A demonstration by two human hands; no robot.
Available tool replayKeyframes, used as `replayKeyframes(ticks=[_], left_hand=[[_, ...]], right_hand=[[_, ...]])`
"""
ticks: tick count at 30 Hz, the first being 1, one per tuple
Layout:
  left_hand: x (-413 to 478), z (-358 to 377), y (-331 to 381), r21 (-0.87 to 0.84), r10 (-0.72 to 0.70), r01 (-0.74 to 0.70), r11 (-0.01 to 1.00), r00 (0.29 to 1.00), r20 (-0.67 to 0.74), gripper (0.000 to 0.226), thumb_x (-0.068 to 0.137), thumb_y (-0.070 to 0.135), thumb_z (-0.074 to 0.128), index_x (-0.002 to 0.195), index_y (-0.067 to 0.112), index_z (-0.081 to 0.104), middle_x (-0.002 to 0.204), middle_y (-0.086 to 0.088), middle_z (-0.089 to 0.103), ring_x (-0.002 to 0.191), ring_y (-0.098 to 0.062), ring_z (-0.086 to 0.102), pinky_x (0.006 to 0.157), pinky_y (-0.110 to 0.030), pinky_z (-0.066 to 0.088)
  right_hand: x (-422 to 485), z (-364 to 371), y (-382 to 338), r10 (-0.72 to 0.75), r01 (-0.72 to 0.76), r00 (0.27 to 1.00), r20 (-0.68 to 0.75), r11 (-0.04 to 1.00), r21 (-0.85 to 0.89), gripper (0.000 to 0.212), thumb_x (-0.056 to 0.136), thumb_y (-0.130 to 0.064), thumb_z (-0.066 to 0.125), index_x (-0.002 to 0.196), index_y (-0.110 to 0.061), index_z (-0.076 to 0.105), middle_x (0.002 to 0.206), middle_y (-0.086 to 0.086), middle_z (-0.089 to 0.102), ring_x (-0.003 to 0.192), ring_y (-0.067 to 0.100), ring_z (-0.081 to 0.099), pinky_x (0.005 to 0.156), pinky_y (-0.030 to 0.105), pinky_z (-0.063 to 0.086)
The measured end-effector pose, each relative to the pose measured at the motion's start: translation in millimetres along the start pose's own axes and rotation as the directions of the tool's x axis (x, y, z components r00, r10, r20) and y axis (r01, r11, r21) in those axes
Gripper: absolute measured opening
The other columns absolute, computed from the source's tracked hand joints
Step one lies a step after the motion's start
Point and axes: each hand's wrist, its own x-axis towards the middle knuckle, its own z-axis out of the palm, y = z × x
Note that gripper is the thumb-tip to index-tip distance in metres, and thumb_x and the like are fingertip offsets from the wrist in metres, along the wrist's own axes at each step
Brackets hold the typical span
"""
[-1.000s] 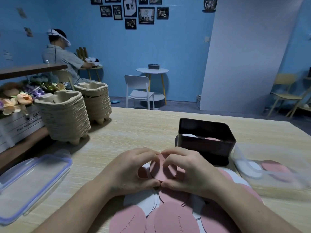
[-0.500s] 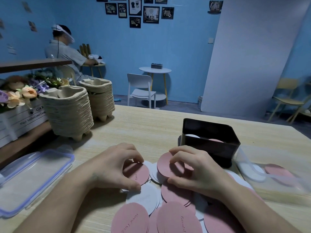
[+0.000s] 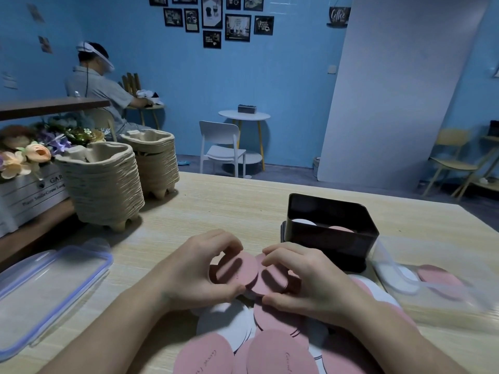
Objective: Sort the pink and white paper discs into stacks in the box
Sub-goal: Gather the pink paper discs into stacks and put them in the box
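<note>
Head: left hand (image 3: 194, 268) pinches pink disc (image 3: 237, 271), right hand (image 3: 310, 279) another disc (image 3: 272, 283), faces tilted.

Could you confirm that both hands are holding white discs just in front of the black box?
Not quite. In the head view, the discs held by the left hand and right hand are pink, not white; they are indeed just in front of the black box.
</note>
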Motion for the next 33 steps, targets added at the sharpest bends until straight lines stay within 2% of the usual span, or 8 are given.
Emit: replayKeyframes(ticks=[4,8,12,16,19,22,29,33], left_hand=[[2.0,6.1,6.3,0.029,0.077,-0.075,0.997,0.996,-0.044,0.042,0.079,0.046,0.082,0.106,0.021,0.063,0.100,0.008,0.064,0.092,-0.014,0.061,0.078,-0.040,0.052],[3.4,12.1,6.9,0.068,0.144,-0.139,0.988,0.986,-0.086,0.040,0.085,0.049,0.078,0.102,0.017,0.062,0.101,0.004,0.066,0.094,-0.020,0.065,0.076,-0.041,0.055],[4.9,16.8,6.6,0.094,0.180,-0.168,0.981,0.975,-0.128,0.042,0.086,0.054,0.075,0.104,0.020,0.058,0.105,0.004,0.067,0.095,-0.020,0.065,0.075,-0.041,0.056],[1.7,14.0,5.6,0.013,0.152,-0.151,0.988,0.982,-0.115,0.051,0.083,0.062,0.079,0.112,0.027,0.058,0.120,0.007,0.068,0.111,-0.010,0.065,0.088,-0.033,0.055],[-0.8,10.9,1.4,-0.026,0.128,-0.133,0.991,0.983,-0.135,0.051,0.083,0.058,0.079,0.117,0.023,0.064,0.121,0.011,0.070,0.107,-0.001,0.065,0.088,-0.027,0.055],[-0.7,13.3,0.2,-0.046,0.141,-0.148,0.988,0.979,-0.145,0.044,0.084,0.047,0.081,0.116,0.019,0.068,0.122,0.010,0.072,0.105,-0.002,0.067,0.086,-0.028,0.056],[4.1,17.2,4.8,-0.116,0.176,-0.191,0.975,0.975,-0.133,0.037,0.087,0.048,0.080,0.103,0.016,0.071,0.117,0.006,0.073,0.118,0.001,0.064,0.087,-0.031,0.056],[4.4,21.6,2.0,-0.175,0.142,-0.166,0.971,0.980,-0.140,0.034,0.081,0.044,0.089,0.099,0.019,0.074,0.125,0.015,0.070,0.110,-0.012,0.069,0.080,-0.038,0.059]], right_hand=[[2.0,1.7,-1.8,-0.056,0.056,0.998,-0.019,0.998,0.026,0.039,0.086,-0.047,0.081,0.115,-0.028,0.064,0.126,-0.008,0.066,0.124,0.008,0.062,0.095,0.030,0.053],[1.2,1.6,-5.2,-0.072,0.074,0.997,-0.036,0.996,0.040,0.035,0.092,-0.051,0.073,0.113,-0.024,0.067,0.132,-0.001,0.066,0.129,0.007,0.059,0.098,0.022,0.050],[1.1,1.0,-6.1,-0.055,0.059,0.997,-0.061,0.996,0.066,0.032,0.094,-0.055,0.071,0.104,-0.025,0.068,0.132,0.001,0.067,0.134,0.003,0.057,0.098,0.022,0.050],[-0.2,0.4,-4.7,-0.051,0.058,0.994,-0.093,0.995,0.076,0.028,0.092,-0.051,0.076,0.102,-0.026,0.068,0.135,0.000,0.066,0.132,-0.002,0.056,0.098,0.024,0.051],[-1.0,-1.6,-3.5,-0.030,0.039,0.994,-0.108,0.996,0.083,0.026,0.090,-0.049,0.077,0.103,-0.028,0.067,0.136,-0.001,0.065,0.133,-0.002,0.055,0.099,0.028,0.051],[-1.5,-2.0,-2.9,-0.025,0.036,0.993,-0.112,0.995,0.097,0.027,0.089,-0.048,0.078,0.099,-0.027,0.065,0.132,-0.002,0.067,0.137,-0.002,0.052,0.099,0.029,0.052],[1.4,0.8,-2.5,-0.099,0.116,0.979,-0.178,0.989,0.088,0.036,0.088,-0.048,0.079,0.096,-0.015,0.067,0.129,0.006,0.070,0.139,0.000,0.053,0.096,0.025,0.054],[2.3,0.9,-0.6,-0.114,0.136,0.973,-0.202,0.986,0.100,0.036,0.088,-0.052,0.078,0.092,-0.019,0.064,0.131,0.007,0.069,0.137,0.002,0.055,0.098,0.020,0.052]])
